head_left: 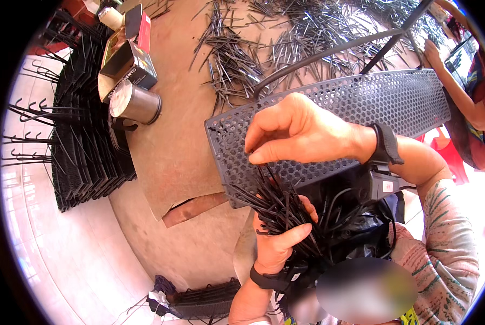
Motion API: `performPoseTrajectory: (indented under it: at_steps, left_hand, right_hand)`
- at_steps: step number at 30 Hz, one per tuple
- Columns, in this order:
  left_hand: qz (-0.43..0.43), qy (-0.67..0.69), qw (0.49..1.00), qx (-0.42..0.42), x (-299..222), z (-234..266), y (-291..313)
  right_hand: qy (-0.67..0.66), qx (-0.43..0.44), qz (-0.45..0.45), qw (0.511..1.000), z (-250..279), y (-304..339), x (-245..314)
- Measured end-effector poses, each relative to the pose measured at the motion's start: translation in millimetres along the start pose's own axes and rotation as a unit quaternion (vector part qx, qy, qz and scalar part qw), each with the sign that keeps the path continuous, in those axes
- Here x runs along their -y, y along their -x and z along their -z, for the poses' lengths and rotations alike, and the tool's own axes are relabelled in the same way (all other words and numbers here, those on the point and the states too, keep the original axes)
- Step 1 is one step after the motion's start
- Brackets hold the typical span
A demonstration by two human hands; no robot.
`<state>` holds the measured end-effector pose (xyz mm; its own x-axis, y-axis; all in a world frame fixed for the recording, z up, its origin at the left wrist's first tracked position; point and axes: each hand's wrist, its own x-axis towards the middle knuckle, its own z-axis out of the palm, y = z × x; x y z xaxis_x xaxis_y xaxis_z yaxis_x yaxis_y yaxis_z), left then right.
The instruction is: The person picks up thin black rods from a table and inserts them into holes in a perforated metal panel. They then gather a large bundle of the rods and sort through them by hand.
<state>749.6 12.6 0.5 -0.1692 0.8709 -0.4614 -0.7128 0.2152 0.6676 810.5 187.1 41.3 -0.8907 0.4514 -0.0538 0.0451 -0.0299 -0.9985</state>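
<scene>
A thick bundle of thin black strips [283, 208] is clasped in my left hand [272, 249], its thumb lying across them and their ends fanning out in many directions. Just above the bundle, my right hand [302, 130] has its thumb and fingertips pinched together. Whether a strip is between those fingertips is too small to tell. Behind and beneath my right hand lies a long black perforated panel [405, 103] with bent bar pieces rising from it. Part of the panel is hidden by my right hand and wrist.
Loose dark strips [318, 40] are heaped over the brown work surface [172, 135]. At left are a metal can [136, 103], an open box [128, 62] and stacked black racks with hooks [85, 124]. Another person's arm [459, 92] reaches the panel's far right end.
</scene>
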Motion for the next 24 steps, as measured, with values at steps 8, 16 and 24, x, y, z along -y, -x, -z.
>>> performPoseTrajectory:
  at_steps: [8, 16, 24]
  left_hand:
    - [-0.006, 0.004, 0.999, 0.051, -1.1, -1.2, 2.3]
    - [0.009, -0.008, 0.999, 0.035, -3.8, -3.9, 1.6]
    - [0.003, -0.012, 1.000, 0.024, -7.0, -4.5, 1.1]
  right_hand:
    - [0.066, -0.217, 0.099, 0.969, 15.5, -8.1, 8.4]
    - [0.435, -0.257, 0.458, 0.731, 17.1, -37.3, -20.2]
    - [0.409, -0.190, 0.449, 0.771, 10.4, -34.5, -30.8]
